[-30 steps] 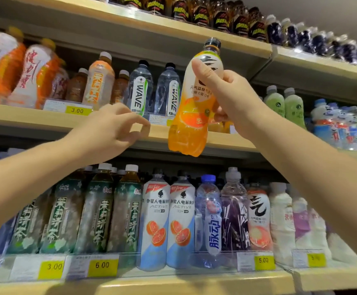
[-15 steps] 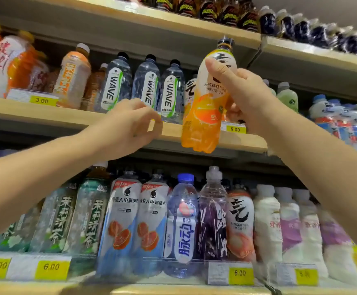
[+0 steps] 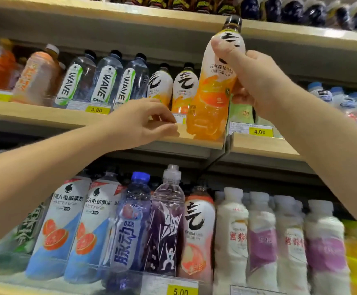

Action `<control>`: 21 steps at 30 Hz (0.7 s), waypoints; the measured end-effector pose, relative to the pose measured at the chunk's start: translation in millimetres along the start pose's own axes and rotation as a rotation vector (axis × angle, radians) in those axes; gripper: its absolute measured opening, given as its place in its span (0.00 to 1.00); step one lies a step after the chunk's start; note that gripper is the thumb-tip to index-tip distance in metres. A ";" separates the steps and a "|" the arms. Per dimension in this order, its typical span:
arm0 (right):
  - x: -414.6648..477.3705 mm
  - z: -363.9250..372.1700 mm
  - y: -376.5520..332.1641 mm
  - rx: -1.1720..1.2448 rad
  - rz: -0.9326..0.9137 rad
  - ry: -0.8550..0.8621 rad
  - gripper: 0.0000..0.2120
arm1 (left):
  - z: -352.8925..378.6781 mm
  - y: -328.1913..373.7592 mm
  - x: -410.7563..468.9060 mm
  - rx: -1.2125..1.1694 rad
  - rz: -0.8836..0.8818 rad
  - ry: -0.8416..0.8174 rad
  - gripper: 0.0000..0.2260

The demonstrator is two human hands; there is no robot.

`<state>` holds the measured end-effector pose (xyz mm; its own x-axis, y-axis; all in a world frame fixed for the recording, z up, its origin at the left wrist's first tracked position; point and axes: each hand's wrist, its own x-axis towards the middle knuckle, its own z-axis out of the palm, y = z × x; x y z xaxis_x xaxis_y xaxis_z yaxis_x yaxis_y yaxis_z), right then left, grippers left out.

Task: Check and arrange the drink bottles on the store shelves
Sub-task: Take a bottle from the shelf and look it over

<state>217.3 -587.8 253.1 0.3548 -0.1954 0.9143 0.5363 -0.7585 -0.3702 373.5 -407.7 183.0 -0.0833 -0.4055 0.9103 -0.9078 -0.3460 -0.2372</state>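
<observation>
My right hand [image 3: 252, 81] grips an orange soda bottle [image 3: 213, 99] with a white label and black cap, held upright at the front edge of the middle shelf [image 3: 45, 116]. Its base hangs level with the shelf lip. Two matching orange bottles [image 3: 184, 90] stand on the shelf just left of it. My left hand [image 3: 139, 122] reaches to the shelf edge below those bottles, its fingers loosely curled near the price strip and holding nothing.
Three clear WAVE water bottles [image 3: 105, 81] and orange tea bottles [image 3: 37, 75] fill the middle shelf to the left. A green bottle [image 3: 242, 111] stands behind my right hand. The lower shelf holds electrolyte drinks [image 3: 62, 226], a purple bottle [image 3: 167, 226] and white yoghurt bottles [image 3: 260, 237]. Dark bottles [image 3: 290, 9] line the top shelf.
My right hand has carried the orange bottle right and towards the shelf, beside the two matching bottles. My left hand has shifted right along the shelf edge. The view has panned right.
</observation>
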 end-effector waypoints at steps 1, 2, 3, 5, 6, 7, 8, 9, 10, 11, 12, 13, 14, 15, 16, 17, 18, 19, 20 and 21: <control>2.4 -3.7 3.0 0.004 0.000 0.009 0.33 | 2.2 1.8 4.3 -0.005 0.003 -0.009 0.12; 5.1 -6.8 6.0 0.016 0.001 0.016 0.34 | 4.5 3.0 7.6 -0.013 0.004 -0.012 0.12; 7.7 -9.1 8.5 0.031 0.003 0.021 0.34 | 6.5 3.1 9.7 -0.020 0.002 -0.007 0.12; 12.9 -10.5 11.4 0.054 0.000 0.031 0.34 | 9.2 0.7 10.0 -0.034 0.002 0.017 0.12; 15.1 -10.3 11.8 0.070 -0.001 0.040 0.33 | 9.6 -0.7 9.9 -0.041 0.004 0.021 0.13; 17.2 -10.2 11.6 0.082 -0.004 0.052 0.33 | 9.8 -1.8 9.9 -0.048 0.007 0.017 0.13; 19.4 -9.9 11.0 0.088 -0.008 0.065 0.32 | 9.6 -3.2 10.4 -0.054 0.009 0.009 0.13; 21.1 -9.6 9.8 0.089 -0.017 0.076 0.32 | 9.5 -4.9 11.0 -0.060 0.009 0.001 0.14; 22.4 -9.0 8.6 0.093 -0.027 0.085 0.32 | 9.3 -6.9 11.1 -0.066 0.009 -0.004 0.14; 24.0 -8.5 7.6 0.101 -0.042 0.096 0.31 | 8.7 -8.6 10.9 -0.070 0.010 -0.006 0.14; 25.8 -8.4 6.9 0.112 -0.059 0.109 0.30 | 8.1 -10.0 10.6 -0.076 0.013 -0.004 0.14; 27.7 -7.9 6.3 0.122 -0.072 0.126 0.28 | 7.5 -11.6 10.0 -0.087 0.017 -0.002 0.14; 29.0 -6.9 5.5 0.133 -0.080 0.149 0.26 | 6.9 -13.4 9.0 -0.102 0.019 -0.002 0.14; 30.3 -5.6 5.0 0.145 -0.085 0.172 0.24 | 6.5 -14.6 7.7 -0.117 0.018 -0.004 0.15; 32.0 -4.2 5.5 0.155 -0.089 0.192 0.24 | 6.0 -15.3 6.3 -0.128 0.017 -0.006 0.15; 34.1 -2.9 6.8 0.157 -0.095 0.206 0.24 | 5.8 -15.6 5.3 -0.131 0.018 -0.005 0.15; 36.5 -1.4 8.7 0.153 -0.102 0.216 0.26 | 5.8 -15.5 4.8 -0.129 0.017 -0.004 0.14; 38.0 0.6 10.4 0.147 -0.111 0.226 0.27 | 6.3 -15.3 4.4 -0.127 0.012 -0.006 0.14; 38.9 4.0 12.4 0.136 -0.119 0.237 0.28 | 6.4 -15.4 3.3 -0.123 0.008 -0.010 0.13; 40.0 5.8 14.2 0.121 -0.132 0.249 0.29 | 6.8 -14.5 3.2 -0.118 0.009 -0.010 0.13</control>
<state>243.5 -602.8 283.5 0.0853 -0.2580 0.9624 0.6580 -0.7107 -0.2489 389.2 -409.7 187.0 -0.0886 -0.4168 0.9047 -0.9490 -0.2406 -0.2038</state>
